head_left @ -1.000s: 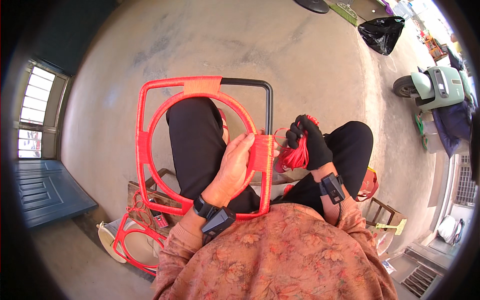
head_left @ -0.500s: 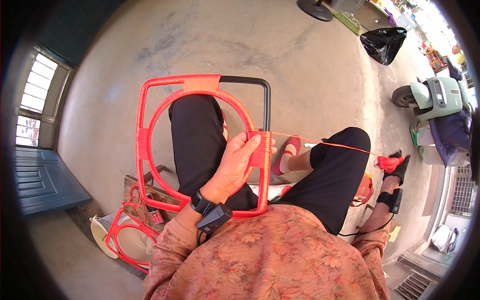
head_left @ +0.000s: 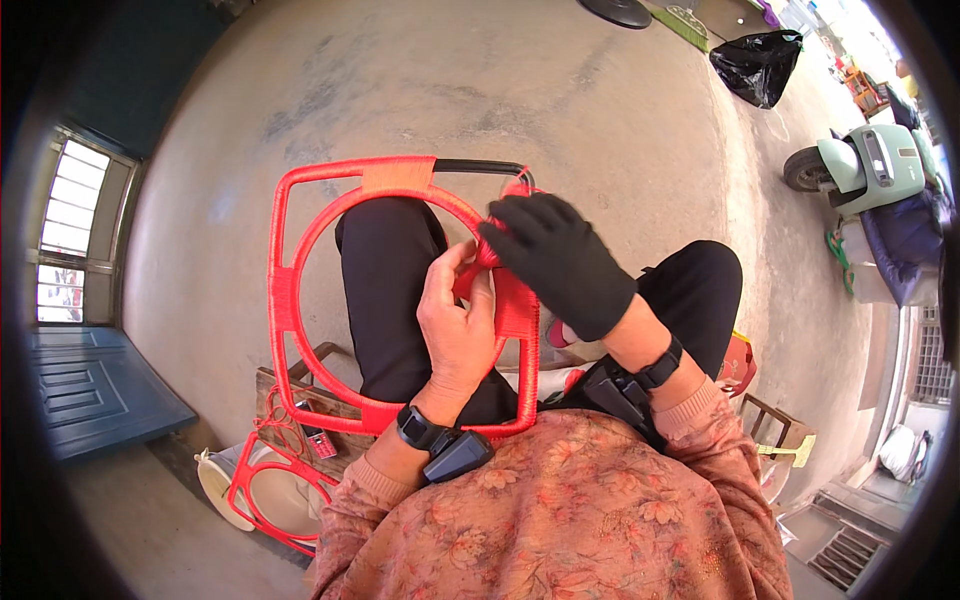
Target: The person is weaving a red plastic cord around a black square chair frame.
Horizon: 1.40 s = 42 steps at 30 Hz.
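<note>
A squarish frame [head_left: 283, 240] with a round inner ring rests over my left thigh. Red cord wraps most of it, while black bar shows along part of its upper right edge. My bare left hand [head_left: 460, 325] is at the inner side of the right-hand joint, thumb and fingers closed on a loose bundle of red cord [head_left: 487, 255]. My right hand [head_left: 568, 262], in a black glove, reaches over the frame's right bar with curled fingers on the same bundle. Its fingertips are partly hidden. Some red strands stick up near the upper right corner.
Another red-wrapped frame [head_left: 245, 480] leans by a pale bucket [head_left: 217, 488] at lower left. Red cord and a small red device [head_left: 321, 444] lie on a wooden stool [head_left: 345, 440]. A pale green scooter [head_left: 875, 168] and black bag [head_left: 757, 68] are at right.
My right hand has come in from the far right with the cord bundle to the frame. My left hand has shifted from gripping the wrapped joint to the bundle inside it.
</note>
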Each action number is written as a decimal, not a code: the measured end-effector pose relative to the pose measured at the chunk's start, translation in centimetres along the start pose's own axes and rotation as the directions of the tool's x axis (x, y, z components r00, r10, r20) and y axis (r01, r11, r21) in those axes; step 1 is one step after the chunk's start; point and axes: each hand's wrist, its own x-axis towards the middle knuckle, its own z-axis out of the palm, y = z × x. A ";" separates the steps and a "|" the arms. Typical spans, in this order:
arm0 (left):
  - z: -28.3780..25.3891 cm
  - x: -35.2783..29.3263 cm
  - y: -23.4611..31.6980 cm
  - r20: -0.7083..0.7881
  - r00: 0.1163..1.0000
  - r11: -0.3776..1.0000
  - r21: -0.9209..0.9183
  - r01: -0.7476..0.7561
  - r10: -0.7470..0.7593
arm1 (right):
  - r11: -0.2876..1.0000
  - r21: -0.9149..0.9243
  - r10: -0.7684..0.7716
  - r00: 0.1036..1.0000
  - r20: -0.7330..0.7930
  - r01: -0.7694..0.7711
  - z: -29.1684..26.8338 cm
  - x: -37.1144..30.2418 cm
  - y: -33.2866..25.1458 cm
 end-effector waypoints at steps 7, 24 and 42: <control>0.1 0.3 -2.5 0.140 0.925 0.828 -0.413 0.380 -0.354 | 0.142 0.733 0.591 0.651 0.476 -0.665 1.3 -4.2 3.7; -0.5 0.8 -2.8 0.300 0.851 0.641 -0.562 0.523 -0.431 | 0.078 0.727 0.497 0.659 0.565 -0.682 8.0 -5.9 4.5; 0.5 0.9 -1.4 0.343 0.866 0.718 -0.488 0.496 -0.364 | -0.310 0.740 0.387 0.631 0.672 -0.598 4.6 -7.4 2.4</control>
